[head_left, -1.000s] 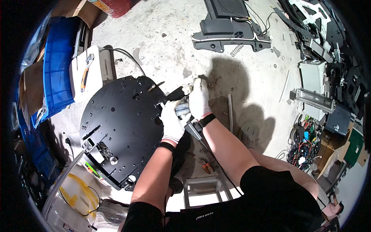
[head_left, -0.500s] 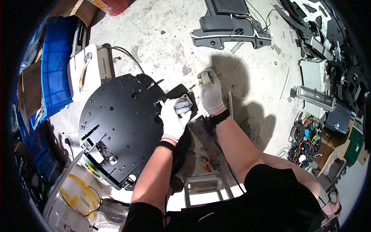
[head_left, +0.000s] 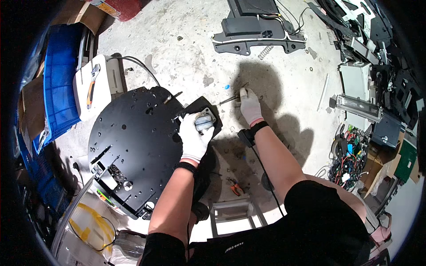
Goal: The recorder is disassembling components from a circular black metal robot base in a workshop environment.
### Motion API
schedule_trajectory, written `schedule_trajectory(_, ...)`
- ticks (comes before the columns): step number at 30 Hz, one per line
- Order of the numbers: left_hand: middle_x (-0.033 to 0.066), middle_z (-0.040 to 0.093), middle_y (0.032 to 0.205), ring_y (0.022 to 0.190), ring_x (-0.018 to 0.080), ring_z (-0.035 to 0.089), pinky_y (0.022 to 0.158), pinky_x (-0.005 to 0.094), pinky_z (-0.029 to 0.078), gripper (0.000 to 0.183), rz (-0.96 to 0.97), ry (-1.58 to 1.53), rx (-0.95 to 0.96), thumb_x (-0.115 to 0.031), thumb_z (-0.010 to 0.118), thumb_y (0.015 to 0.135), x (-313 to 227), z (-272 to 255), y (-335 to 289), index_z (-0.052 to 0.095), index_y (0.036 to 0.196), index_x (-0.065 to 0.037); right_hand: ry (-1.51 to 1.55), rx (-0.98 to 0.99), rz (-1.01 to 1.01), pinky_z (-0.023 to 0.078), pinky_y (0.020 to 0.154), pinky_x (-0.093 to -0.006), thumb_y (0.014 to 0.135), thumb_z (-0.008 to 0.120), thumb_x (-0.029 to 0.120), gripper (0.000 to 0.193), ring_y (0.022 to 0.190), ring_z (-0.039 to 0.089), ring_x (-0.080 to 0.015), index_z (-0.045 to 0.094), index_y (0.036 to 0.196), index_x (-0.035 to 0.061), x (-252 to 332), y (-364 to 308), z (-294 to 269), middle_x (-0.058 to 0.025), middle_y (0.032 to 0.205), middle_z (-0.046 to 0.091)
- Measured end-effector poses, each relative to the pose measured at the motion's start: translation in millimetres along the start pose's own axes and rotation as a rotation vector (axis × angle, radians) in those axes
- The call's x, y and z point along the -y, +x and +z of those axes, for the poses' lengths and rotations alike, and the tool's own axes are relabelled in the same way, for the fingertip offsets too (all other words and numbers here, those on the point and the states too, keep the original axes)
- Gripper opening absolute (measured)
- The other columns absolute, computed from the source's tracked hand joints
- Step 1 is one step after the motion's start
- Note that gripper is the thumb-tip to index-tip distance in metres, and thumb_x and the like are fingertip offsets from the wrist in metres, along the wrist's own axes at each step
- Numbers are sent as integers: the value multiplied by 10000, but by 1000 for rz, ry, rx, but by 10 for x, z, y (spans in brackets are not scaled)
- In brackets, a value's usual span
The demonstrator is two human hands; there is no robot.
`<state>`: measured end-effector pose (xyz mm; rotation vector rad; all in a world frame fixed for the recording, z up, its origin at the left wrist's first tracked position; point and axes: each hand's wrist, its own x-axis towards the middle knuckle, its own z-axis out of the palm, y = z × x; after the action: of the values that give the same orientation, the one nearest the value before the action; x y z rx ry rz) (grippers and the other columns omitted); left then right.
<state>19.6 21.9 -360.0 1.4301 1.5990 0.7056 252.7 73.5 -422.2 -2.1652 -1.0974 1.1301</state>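
My left hand [head_left: 195,137], in a white glove, is wrapped round a caster wheel [head_left: 204,123] with a grey-blue tread and a metal mounting plate. The caster sits on a black block [head_left: 197,105] at the right edge of a large round black base plate [head_left: 133,133]. My right hand [head_left: 249,106], also gloved, is closed on a thin metal rod-shaped tool [head_left: 229,100]. One end of the tool points left toward the caster, a short gap away from it. Its exact kind is too small to make out.
Orange-handled pliers [head_left: 236,188] lie on the floor before a grey stool [head_left: 230,213]. An adjustable wrench [head_left: 92,86] rests on a white panel at left. A black bracket assembly [head_left: 257,31] lies ahead. Tangled cables [head_left: 348,155] and metal parts crowd the right side.
My right hand has moved right, away from the caster, and the thin rod now shows more fully. My left hand stays on the caster. The view has shifted slightly.
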Motion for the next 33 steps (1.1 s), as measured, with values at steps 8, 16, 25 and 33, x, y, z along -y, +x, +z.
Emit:
schedule_trajectory(8, 167, 659, 1058, 1034, 334, 642, 979, 406, 504, 558, 149, 90, -25, -101, 859, 660, -20, 118, 51, 617, 1154, -6, 244, -44, 130, 509, 606, -322, 1043, 581, 345, 422, 625, 609, -162, 676, 1046, -66, -616, 176, -186, -102, 822, 672)
schedule_trajectory(16, 175, 667, 1057, 1039, 361, 638, 1035, 428, 469, 549, 219, 150, -74, -126, 857, 666, 72, 140, 38, 621, 1146, -3, -444, 24, -373, 528, 794, -485, 916, 629, 195, 276, 890, 665, -415, 695, 1162, 91, -717, -574, 79, -209, 847, 671)
schedule_trajectory(25, 186, 655, 1102, 1097, 368, 618, 1031, 428, 465, 570, 221, 162, -103, -140, 851, 686, 84, 132, 32, 616, 1186, -4, -421, 164, -1, 502, 850, -567, 1016, 474, 360, 344, 999, 662, -463, 592, 1070, 41, -642, -926, 180, -279, 1008, 693)
schedule_trajectory(33, 191, 646, 1158, 1145, 394, 594, 1061, 457, 440, 600, 146, 117, -20, -168, 851, 692, 57, 143, 16, 606, 1217, -8, -148, 99, -118, 533, 866, -447, 952, 626, 230, 287, 1004, 694, -388, 666, 1150, 26, -638, -738, 139, -208, 1083, 725)
